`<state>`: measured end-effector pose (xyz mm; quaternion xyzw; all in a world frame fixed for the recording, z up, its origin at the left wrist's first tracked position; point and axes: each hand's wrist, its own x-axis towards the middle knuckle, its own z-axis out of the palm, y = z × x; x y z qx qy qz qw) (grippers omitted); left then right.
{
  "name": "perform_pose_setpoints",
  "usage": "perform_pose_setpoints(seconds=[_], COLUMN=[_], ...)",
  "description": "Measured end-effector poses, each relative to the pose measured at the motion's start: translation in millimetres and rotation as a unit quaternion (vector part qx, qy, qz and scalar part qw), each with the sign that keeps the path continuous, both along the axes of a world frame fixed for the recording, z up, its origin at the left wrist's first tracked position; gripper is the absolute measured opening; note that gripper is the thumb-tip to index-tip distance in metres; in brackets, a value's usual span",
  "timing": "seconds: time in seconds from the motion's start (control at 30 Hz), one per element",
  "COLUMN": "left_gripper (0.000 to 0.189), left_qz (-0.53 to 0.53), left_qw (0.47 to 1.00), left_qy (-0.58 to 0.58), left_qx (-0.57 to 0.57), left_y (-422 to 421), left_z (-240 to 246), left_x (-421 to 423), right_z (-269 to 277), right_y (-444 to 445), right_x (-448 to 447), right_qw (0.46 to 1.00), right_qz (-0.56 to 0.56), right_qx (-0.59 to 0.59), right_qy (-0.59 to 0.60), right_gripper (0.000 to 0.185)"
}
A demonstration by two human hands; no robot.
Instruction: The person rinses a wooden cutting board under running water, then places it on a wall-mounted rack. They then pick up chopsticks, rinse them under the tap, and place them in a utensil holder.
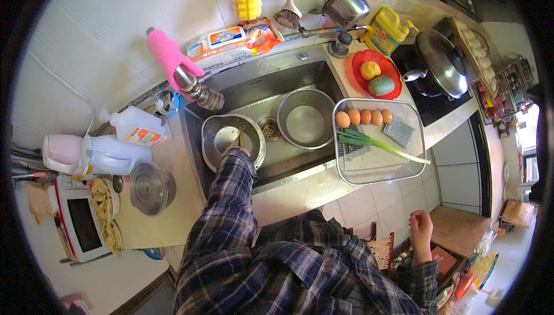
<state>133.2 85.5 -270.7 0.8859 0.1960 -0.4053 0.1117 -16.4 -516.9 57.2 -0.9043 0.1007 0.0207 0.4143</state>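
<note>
My left hand (pixel 246 151) is at the near rim of a steel bowl (pixel 209 126) in the left of the sink, mostly hidden by its plaid sleeve. A thin brown thing (pixel 241 134) shows just beyond it; whether I grip it is unclear. My right hand (pixel 420 228) hangs away from the counter, fingers curled, nothing seen in it. A second steel bowl (pixel 305 118) sits right of the drain (pixel 269 128). At the sink's right, a wire mesh basket (pixel 368 172) holds several brown eggs (pixel 365 116), a green onion (pixel 376 144) and a grey scouring pad (pixel 399 132).
A faucet (pixel 190 82) draped with a pink cloth (pixel 166 51) overhangs the sink. White jugs (pixel 117 155) and a lidded plastic tub (pixel 151 187) stand left. Rightward are a red plate (pixel 357 70) with two vegetables, a yellow bottle (pixel 387 31) and a lidded pan (pixel 441 64).
</note>
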Motion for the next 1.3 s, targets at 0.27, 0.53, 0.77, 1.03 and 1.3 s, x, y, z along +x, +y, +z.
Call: perform_pose_setpoints(seconds=[0.27,0.53,0.77,1.03,1.3], left_gripper=[0.022,0.01,0.027,0.041,0.029], left_qz=[0.256,0.283,0.142,0.095,0.289], left_qw=[0.954,0.779,0.817,0.814,0.755], left_qy=[-0.023,-0.269,-0.297,-0.475,-0.447], left_qx=[-0.156,-0.491,-0.474,-0.322,-0.383], left_y=[-7,-61,-122,-149,-137], left_z=[98,240,266,244,257], left_x=[-8,-112,-141,-174,-187], right_z=[14,-7,-16,-5,-45], right_y=[90,223,329,319,299], right_x=[63,120,122,89,93], right_qw=[0.992,0.904,0.727,0.74,0.767], right_qz=[0.127,0.404,0.386,0.541,0.552], right_qx=[0.0,0.135,0.53,0.37,0.311], right_qy=[-0.005,0.038,0.204,0.153,0.105], right_gripper=[0.005,0.022,0.031,0.016,0.012])
